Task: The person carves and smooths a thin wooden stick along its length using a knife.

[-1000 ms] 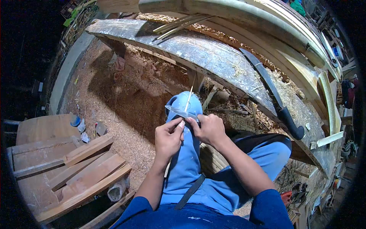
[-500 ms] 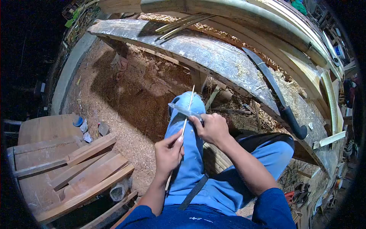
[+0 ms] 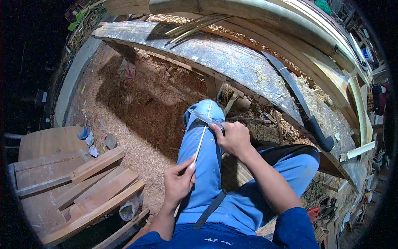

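Around us spreads a ground [image 3: 137, 143] of loose, crumbly shavings, dimmed by a broad shadow. At the far left we see a smooth grey concrete edge [image 3: 68, 99]; nearer on that side lie sawn planks [image 3: 105, 189], flat-faced and square-cornered, stacked at slants.

Next comes the left hand [image 3: 178, 182], thumb and fingers pinched around a thin stick [image 3: 200, 143] — straight, pale and slender — that slopes over the blue cloth of a trouser leg [image 3: 207, 166] toward the knee. Across its far part lies the flat, greyish blade of a knife [image 3: 200, 117], tapering to the left; small curled flecks dot the cloth nearby. The right hand [image 3: 234, 139] is wrapped about the knife's handle, mostly hidden; whether its thumb touches the stick, we cannot tell.

Beyond, a long bench [image 3: 232, 54] with a scuffed, whitish top bears slim split strips [image 3: 191, 25] and, farther right, a machete [image 3: 292, 85] — dark, broad blade, black grip hooked at its end. A thick, rounded pole [image 3: 248, 11] runs behind, and at the far right we find a curved, pale slat [image 3: 359, 108].
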The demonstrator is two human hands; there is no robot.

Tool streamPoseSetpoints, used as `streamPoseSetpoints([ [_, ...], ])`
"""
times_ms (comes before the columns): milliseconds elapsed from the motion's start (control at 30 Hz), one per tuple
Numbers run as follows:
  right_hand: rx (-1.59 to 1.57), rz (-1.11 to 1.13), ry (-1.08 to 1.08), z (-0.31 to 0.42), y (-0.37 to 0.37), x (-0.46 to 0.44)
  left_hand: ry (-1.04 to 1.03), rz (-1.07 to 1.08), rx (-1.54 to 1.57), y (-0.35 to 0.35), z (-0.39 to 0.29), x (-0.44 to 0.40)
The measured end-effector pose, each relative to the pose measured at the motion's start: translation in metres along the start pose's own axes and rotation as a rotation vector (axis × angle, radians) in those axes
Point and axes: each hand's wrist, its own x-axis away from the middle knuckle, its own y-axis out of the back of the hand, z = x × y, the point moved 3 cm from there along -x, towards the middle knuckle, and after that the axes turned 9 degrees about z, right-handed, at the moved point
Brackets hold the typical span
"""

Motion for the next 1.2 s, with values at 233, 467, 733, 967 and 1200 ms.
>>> streamPoseSetpoints([
  [233,-0.001,0.025,0.08,0.02,-0.004,0.012,-0.069,-0.061,-0.058,-0.013,-0.013,-0.045],
  [467,-0.025,0.006,0.09,0.012,-0.005,0.01,-0.042,-0.071,-0.015,-0.017,-0.015,-0.056],
  [733,0.01,-0.011,0.035,0.007,0.003,-0.002,-0.004,-0.079,-0.077,-0.008,-0.003,-0.018],
  [967,-0.037,0.024,0.046,0.012,0.003,0.002,-0.001,-0.086,-0.007,-0.01,-0.005,-0.006],
  [1200,-0.027,0.05,0.043,0.008,-0.001,0.009,-0.031,-0.084,-0.018,-0.024,-0.015,-0.061],
])
